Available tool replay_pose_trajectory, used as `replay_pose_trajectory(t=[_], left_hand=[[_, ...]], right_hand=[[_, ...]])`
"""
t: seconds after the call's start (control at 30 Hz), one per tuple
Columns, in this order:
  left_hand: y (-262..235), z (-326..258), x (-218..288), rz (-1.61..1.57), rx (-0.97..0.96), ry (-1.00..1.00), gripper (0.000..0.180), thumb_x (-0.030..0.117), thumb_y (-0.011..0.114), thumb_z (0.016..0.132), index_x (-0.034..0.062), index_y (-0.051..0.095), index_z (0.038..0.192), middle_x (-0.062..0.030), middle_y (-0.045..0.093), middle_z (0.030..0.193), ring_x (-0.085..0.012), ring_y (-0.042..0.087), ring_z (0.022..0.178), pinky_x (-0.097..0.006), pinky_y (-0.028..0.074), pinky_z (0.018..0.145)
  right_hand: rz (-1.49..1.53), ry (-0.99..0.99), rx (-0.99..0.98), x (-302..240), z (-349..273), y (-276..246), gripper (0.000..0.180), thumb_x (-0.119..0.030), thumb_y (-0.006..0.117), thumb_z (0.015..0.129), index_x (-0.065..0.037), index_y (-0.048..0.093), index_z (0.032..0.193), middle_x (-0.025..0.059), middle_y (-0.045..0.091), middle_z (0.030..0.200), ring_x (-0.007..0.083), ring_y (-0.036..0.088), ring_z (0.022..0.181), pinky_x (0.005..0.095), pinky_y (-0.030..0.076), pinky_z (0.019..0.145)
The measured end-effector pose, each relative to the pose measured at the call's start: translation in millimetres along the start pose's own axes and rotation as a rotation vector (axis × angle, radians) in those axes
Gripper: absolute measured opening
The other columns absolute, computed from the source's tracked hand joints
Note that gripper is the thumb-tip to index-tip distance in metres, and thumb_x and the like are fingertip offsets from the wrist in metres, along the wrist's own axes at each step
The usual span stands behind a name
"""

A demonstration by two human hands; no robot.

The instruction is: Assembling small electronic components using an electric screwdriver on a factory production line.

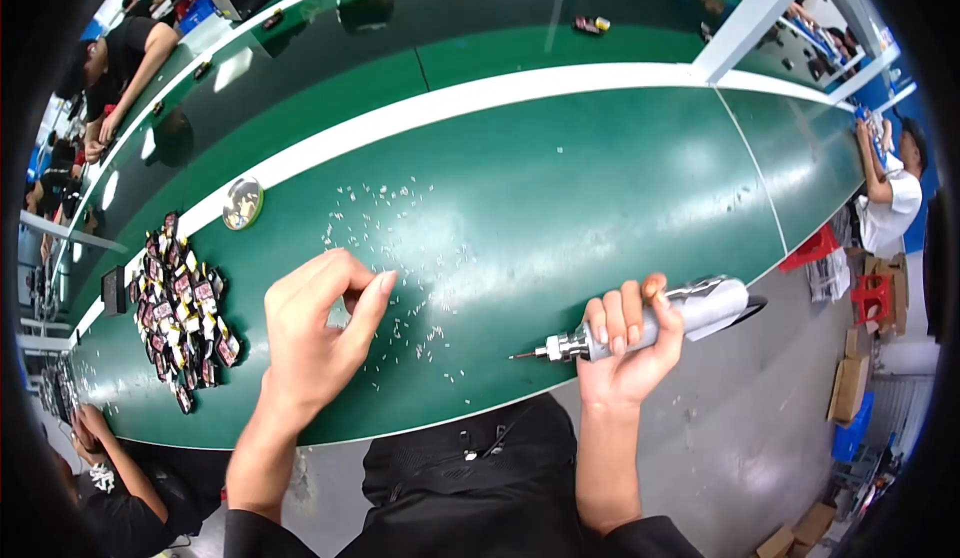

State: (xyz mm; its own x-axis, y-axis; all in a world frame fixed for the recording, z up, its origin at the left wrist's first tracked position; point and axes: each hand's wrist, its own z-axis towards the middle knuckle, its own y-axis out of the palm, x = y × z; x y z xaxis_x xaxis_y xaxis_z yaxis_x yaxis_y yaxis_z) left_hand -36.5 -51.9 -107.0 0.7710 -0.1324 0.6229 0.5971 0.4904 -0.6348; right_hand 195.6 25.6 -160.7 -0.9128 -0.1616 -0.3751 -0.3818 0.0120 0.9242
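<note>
My right hand (632,350) is wrapped round a silver-grey electric screwdriver (706,308). Its thin bit points left, above the near edge of the green table (590,208). Left of it, my left hand (318,333) hovers over the table with curled fingers and the thumb against the forefinger; whatever they may pinch is hidden. Many tiny whitish pieces (435,333) lie scattered beyond and beside this hand. Further left is a heap of small black devices (180,308) with yellow, white and reddish parts.
A round shallow dish (242,204) stands by the white rail (480,88), and a small black box (113,290) beside the heap. Beyond the rail runs a dark green conveyor belt (490,38) carrying a few devices. Co-workers sit at left and right. A grey post (760,18) rises at far right.
</note>
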Motion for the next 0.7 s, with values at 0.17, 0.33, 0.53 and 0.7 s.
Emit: replay_pose_trajectory(t=[0.17,0.33,0.53,0.7], left_hand=[[37.0,110.7,-45.0,0.103,-0.194,0.008,0.025,0.011,0.053,0.091,-0.0049,0.061,0.073,-0.0132,0.06,0.062,-0.0227,0.058,0.055,-0.032,0.044,0.054],[124.7,209.3,-74.7,0.002,-0.172,0.083,0.023,0.003,0.052,0.085,-0.0044,0.057,0.106,-0.0161,0.062,0.079,-0.0262,0.063,0.074,-0.037,0.049,0.069],[216.5,282.7,-46.4,0.278,-0.172,0.113,0.037,0.017,0.06,0.084,-0.002,0.05,0.115,-0.0188,0.059,0.104,-0.0311,0.057,0.1,-0.041,0.048,0.086],[250.5,313.7,-52.9,0.407,-0.19,0.07,0.041,0.018,0.066,0.078,-0.0003,0.05,0.111,-0.0223,0.055,0.107,-0.0374,0.053,0.104,-0.045,0.047,0.09]], right_hand=[[0.055,0.024,-0.045,-5.8,5.6,-7.9,0.007,-0.014,0.047,0.089,-0.008,0.047,0.088,-0.0005,0.035,0.053,0.0106,0.035,0.042,0.0278,0.035,0.048],[0.025,0.096,-0.11,-1.9,11.4,-4.8,0.007,-0.014,0.048,0.089,-0.008,0.047,0.089,-0.0011,0.035,0.053,0.0097,0.036,0.043,0.0273,0.037,0.048],[0.038,0.123,-0.103,-6.5,17.7,-9.6,0.008,-0.015,0.049,0.088,-0.007,0.048,0.089,-0.0003,0.036,0.053,0.0109,0.037,0.043,0.0289,0.038,0.049],[0.059,0.153,-0.108,-8.7,19.6,-9.9,0.008,-0.016,0.048,0.088,-0.008,0.048,0.089,0.0008,0.038,0.053,0.0117,0.037,0.043,0.0297,0.037,0.05]])
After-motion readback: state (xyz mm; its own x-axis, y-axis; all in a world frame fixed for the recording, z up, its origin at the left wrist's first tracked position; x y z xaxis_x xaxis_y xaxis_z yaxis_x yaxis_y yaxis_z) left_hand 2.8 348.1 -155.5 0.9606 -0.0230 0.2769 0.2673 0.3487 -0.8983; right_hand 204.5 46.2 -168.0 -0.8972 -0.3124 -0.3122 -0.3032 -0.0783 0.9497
